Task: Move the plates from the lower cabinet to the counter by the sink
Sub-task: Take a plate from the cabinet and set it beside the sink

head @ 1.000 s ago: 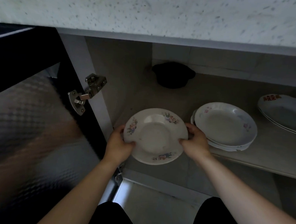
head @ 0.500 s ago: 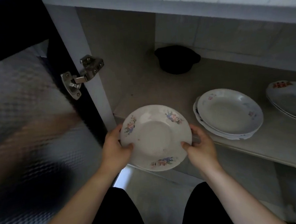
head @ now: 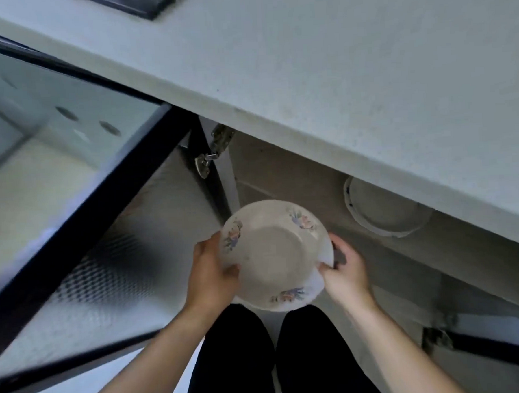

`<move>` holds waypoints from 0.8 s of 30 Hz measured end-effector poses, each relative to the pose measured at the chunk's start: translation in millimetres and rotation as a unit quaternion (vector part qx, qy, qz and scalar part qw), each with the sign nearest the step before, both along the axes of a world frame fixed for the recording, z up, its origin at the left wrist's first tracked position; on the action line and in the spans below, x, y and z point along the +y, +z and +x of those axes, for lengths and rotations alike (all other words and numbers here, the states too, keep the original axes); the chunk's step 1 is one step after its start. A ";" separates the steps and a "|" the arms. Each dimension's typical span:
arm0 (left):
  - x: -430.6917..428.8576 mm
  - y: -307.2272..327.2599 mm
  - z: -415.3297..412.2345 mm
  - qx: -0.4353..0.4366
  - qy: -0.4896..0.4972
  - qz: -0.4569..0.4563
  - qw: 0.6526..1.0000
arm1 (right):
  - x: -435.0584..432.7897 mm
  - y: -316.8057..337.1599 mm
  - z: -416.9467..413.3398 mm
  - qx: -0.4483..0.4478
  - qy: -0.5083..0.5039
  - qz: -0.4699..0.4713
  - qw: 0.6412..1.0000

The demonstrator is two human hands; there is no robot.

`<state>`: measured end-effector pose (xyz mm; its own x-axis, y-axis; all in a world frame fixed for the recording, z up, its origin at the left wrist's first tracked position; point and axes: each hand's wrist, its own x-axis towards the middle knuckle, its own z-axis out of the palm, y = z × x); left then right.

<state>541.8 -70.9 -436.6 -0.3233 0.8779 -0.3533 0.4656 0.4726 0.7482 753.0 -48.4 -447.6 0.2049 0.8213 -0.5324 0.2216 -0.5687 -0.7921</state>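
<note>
**Plate held in both hands, in front of the open cabinet and below the counter.**

The plate [head: 275, 255] sits level between the left hand [head: 209, 271] and the right hand [head: 344, 270]. Each hand pinches the rim on opposite sides, thumb on top and the other fingers under it. This two-sided hold likely keeps the shallow dish flat for the lift. The plate hangs in the air just outside the cabinet [head: 281, 171], above the knees [head: 239, 347] and lower than the counter [head: 306, 73], touching neither. More plates [head: 385, 210] lie stacked on the shelf [head: 391, 264], partly hidden by the counter's overhang. The counter is pale and speckled. A dark edge [head: 140, 4] at its far end may be the sink, but I cannot tell. The door [head: 72, 206] stands wide open to the left on its hinge [head: 211, 156].
</note>
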 end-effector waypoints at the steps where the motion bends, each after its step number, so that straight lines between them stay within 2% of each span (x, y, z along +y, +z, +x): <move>1: -8.8 14.6 -1.4 -0.003 0.012 -0.020 1.000 | -7.8 15.9 -1.8 -0.003 0.004 -0.011 1.000; 7: -56.5 109.2 -6.2 -0.014 0.056 -0.048 0.997 | -40.7 111.9 -11.3 -0.023 0.070 -0.043 0.996; 12: -75.7 185.1 -9.5 -0.008 0.075 -0.078 0.994 | -49.6 193.1 -11.2 -0.018 0.119 -0.029 0.992; 18: -87.6 270.1 -7.6 -0.015 0.105 -0.063 0.992 | -49.8 274.0 -7.7 -0.017 0.151 0.011 0.988; 24: -92.0 338.5 -3.3 -0.041 0.139 -0.009 0.989 | -45.0 329.9 -7.3 0.016 0.156 0.066 0.985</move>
